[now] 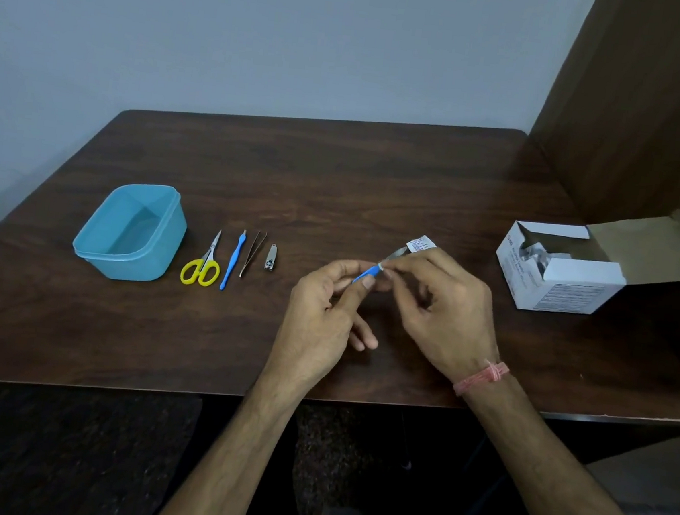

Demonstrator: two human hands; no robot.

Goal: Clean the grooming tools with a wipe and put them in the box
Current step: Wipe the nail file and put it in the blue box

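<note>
My left hand [325, 318] pinches a small blue-handled tool [363, 275] above the table's middle. My right hand [442, 310] pinches a small white wipe [382, 267] against that tool's metal end, and a torn wipe sachet [420, 244] sticks out above its fingers. An open blue plastic box [131, 231] stands at the left. Beside it lie yellow-handled scissors [203, 266], a blue-handled cuticle tool [232, 260], dark tweezers [253, 252] and a small metal nail clipper [271, 257], side by side on the table.
An opened white carton of wipe sachets [559, 272] sits at the right on the dark wooden table [338, 181]. A brown panel [661, 102] rises at the right edge, a grey wall behind. The table's near edge runs under my forearms.
</note>
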